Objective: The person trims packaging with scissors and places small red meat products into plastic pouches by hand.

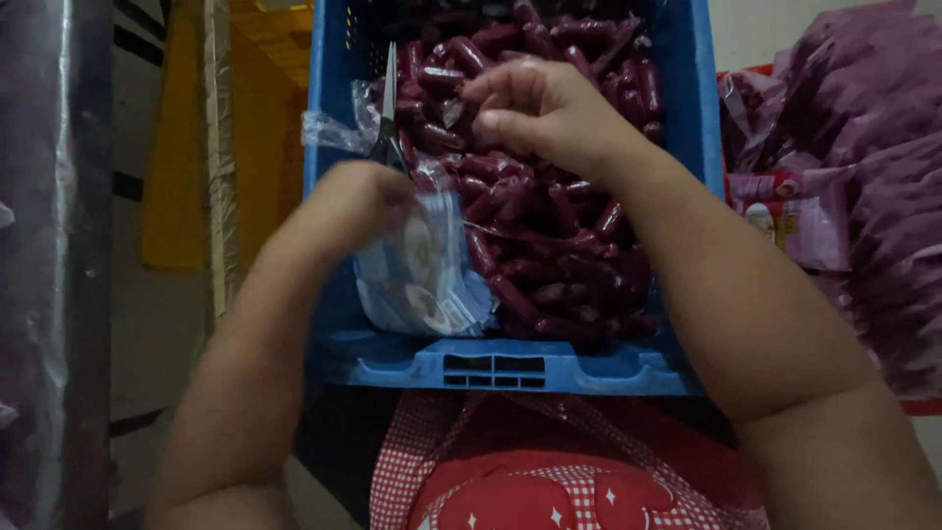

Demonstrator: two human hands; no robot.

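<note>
While left hand [355, 201] grips scissors [389, 108] (blades upright), right hand [538, 110] pinches sausages [549, 211], blue crate [491, 363].

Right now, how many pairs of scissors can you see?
1: the scissors stand blades-up in the left hand, over the blue crate. Others could lie hidden under the sausages.

Blue plastic crate [510, 365], slotted front rim, on the person's lap; holds a heap of dark red wrapped sausages [549, 226]; clear printed plastic packet [422, 275] lies at the crate's front left, on the sausages.
</note>
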